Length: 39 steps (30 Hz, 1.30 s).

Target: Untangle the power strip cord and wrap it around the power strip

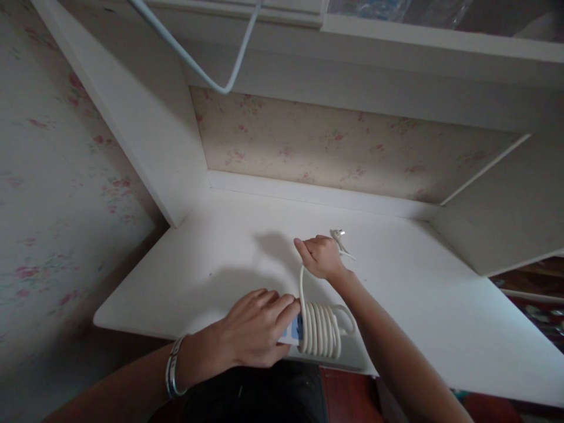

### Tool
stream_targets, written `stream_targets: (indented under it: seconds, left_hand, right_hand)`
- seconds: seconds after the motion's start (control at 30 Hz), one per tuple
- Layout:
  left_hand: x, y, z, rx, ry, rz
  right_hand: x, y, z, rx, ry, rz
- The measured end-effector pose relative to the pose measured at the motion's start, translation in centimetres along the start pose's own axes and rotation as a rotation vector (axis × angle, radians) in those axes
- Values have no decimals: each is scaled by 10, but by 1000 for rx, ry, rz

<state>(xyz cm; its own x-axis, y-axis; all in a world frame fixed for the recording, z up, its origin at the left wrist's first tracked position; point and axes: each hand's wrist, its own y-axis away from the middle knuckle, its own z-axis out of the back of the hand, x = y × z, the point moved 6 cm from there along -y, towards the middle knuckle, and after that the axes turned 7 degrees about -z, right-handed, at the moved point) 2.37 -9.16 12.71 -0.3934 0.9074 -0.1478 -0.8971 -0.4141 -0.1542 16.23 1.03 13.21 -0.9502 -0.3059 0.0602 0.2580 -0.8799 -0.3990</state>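
Observation:
My left hand (pixel 259 326) is closed around one end of a white and blue power strip (pixel 291 332) near the desk's front edge. A cream cord (pixel 321 329) is wound in several turns around the strip's other end. From the coil, the cord rises to my right hand (pixel 320 256), which grips it in a fist with the thumb pointing left. Past that fist, the plug (pixel 338 234) sticks out with its metal prongs showing, and a short stretch of cord hangs beside it. The part of the strip under my left fingers and under the coil is hidden.
The white desk (pixel 396 294) is closed in by side panels and a flowered back wall (pixel 308 141). Overhead runs a white shelf (pixel 374 64), with a pale cable loop (pixel 224 88) hanging before it. A red-brown seat (pixel 350 393) shows below the desk edge.

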Motion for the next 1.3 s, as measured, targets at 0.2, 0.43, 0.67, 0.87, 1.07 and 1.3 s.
stream_targets:
  seconds: [0.2, 0.43, 0.67, 0.87, 1.07, 1.3]
  left_hand:
    - [10, 8, 18, -272, 17, 59]
    - [66, 10, 29, -364, 10, 516]
    - [87, -3, -16, -133, -125, 635]
    - [59, -16, -34, -22, -74, 399]
    - [29, -10, -19, 54, -46, 148]
    - [4, 1, 4, 1, 35, -12]
  right_hand:
    - [-22, 25, -43, 315, 49, -241]
    - [3, 79, -46, 296, 64, -110]
    - [46, 80, 11, -216, 27, 192]
    - [49, 44, 31, -314, -8, 301]
    - [31, 15, 15, -102, -56, 226]
    - [11, 7, -24, 201, -179, -71]
